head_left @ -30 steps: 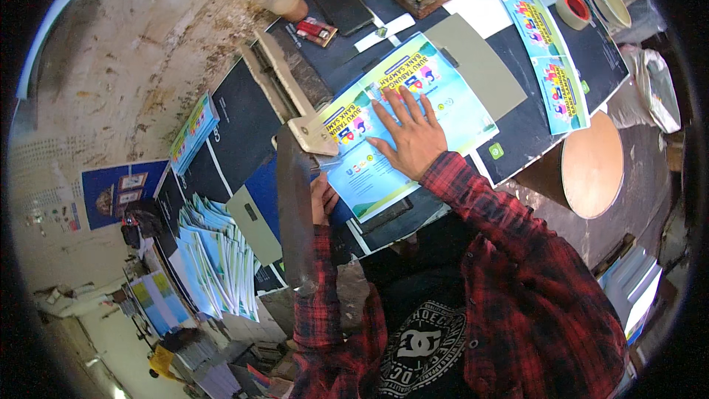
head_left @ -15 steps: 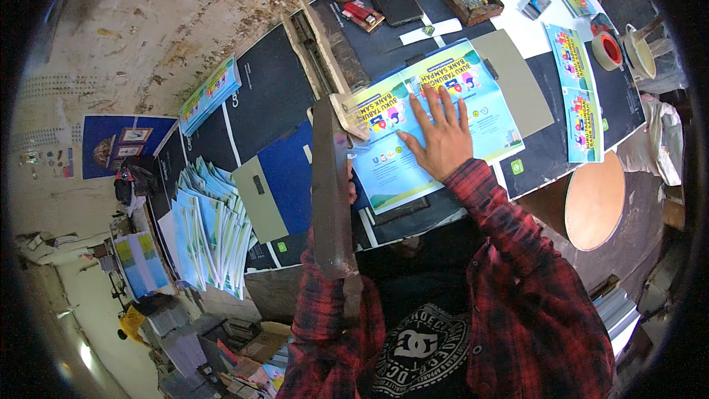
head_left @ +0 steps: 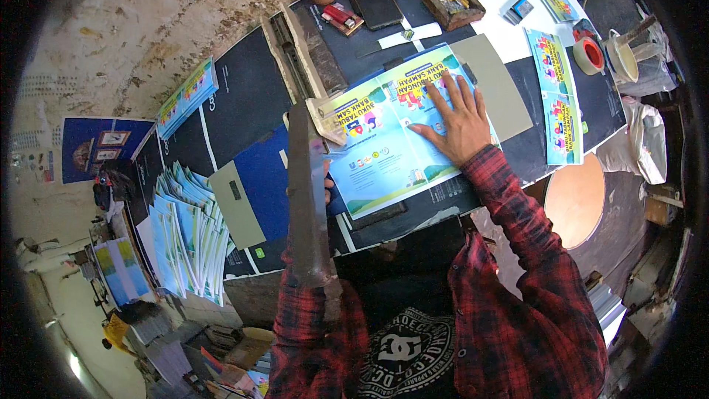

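Note:
My right hand (head_left: 467, 127) lies palm down with its fingers spread on an open printed booklet cover (head_left: 384, 166), blue, yellow and green. The cover's left edge lies by the cream jaw of a long-armed stapler-like tool (head_left: 325, 120). The tool's dark metal arm (head_left: 306, 199) reaches toward me and covers most of my left hand (head_left: 327, 182). Only a few fingertips show past the arm, beside the cover's lower left edge; what they hold, if anything, is hidden. Under the cover lies a greyish board (head_left: 491, 77).
A fanned pile of booklets (head_left: 185, 229) and a blue folder with a grey edge (head_left: 255, 185) lie left. Farther back are a phone (head_left: 375, 0), a red lighter (head_left: 340, 16) and a small wooden box (head_left: 453, 4). Printed strips (head_left: 557, 96) and red tape (head_left: 588, 55) lie right.
My right hand has slid rightward across the cover, away from the tool. The whole view has shifted slightly left. The cover and left fingertips look unmoved against the table.

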The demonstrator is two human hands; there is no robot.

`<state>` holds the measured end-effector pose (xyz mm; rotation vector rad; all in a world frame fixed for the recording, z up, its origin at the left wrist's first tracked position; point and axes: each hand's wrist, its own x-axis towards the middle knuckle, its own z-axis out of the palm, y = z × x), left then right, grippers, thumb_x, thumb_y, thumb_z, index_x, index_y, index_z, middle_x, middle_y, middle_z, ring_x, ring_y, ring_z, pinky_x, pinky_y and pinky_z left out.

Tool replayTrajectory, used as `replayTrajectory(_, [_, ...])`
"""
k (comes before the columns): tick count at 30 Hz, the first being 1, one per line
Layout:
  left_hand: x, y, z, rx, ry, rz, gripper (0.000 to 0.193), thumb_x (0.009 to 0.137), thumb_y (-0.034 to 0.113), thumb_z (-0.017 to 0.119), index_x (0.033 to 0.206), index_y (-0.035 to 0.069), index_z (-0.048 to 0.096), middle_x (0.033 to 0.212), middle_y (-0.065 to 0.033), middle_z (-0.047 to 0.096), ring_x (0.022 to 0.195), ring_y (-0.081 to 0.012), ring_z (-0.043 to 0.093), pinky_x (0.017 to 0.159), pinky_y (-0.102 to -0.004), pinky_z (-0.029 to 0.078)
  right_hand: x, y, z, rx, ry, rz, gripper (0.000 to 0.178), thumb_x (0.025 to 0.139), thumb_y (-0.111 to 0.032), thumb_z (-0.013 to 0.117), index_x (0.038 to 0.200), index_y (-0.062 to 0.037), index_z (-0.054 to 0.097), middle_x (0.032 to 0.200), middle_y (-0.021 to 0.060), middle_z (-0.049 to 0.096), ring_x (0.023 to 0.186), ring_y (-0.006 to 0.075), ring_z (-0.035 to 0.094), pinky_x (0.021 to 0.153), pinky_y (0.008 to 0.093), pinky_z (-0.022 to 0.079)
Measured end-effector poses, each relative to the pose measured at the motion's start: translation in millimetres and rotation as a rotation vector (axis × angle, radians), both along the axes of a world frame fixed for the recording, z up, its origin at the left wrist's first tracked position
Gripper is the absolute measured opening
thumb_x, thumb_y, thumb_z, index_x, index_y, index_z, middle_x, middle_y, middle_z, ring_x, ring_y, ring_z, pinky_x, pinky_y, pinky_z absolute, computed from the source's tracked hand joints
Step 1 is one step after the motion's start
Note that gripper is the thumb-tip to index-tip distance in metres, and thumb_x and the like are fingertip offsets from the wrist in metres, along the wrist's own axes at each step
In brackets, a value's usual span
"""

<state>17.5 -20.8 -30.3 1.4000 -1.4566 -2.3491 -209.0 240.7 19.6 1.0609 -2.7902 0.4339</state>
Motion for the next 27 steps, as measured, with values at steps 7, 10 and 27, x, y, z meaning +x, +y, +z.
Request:
replayTrajectory(7, [6,-2,-6,-0.050,-0.008,0.077,0.031,0.087,0.041,0.073,0.094,0.012,0.063,0.059,0.0059,0.050,0.036,-0.0039,0.036,0.032,-0.0190,0.027,14,-8,0,-0.070,-0.033,0.048,0.071,0.089,-0.056,0.060,0.145,-0.0157,0.046,0.152,0.0190,0.037,0.142,0.0402,0.030,0.115,0.0581,0.022])
replayTrajectory(10, [9,-5,-9,-0.095,-0.058,0.064,0.033,0.086,0.043,0.072,0.095,0.012,0.063,0.059,0.0062,0.049,0.036,-0.0039,0.035,0.032,-0.0195,0.025,34,-27,-6,-0.098,-0.005,0.117,0.065,0.092,-0.053,0.057,0.144,-0.0155,0.047,0.151,0.0166,0.040,0.142,0.0361,0.033,0.115,0.0565,0.021])
replayTrajectory(27, [-12,25,40,-0.475,-0.229,-0.030,0.027,0.090,0.037,0.071,0.097,0.010,0.070,0.060,0.0031,0.054,0.043,-0.0054,0.041,0.040,-0.0223,0.029,13,4,8,-0.245,0.019,-0.085,0.072,0.087,-0.046,0.067,0.143,-0.0072,0.044,0.141,0.0206,0.048,0.132,0.0372,0.043,0.110,0.0519,0.031])
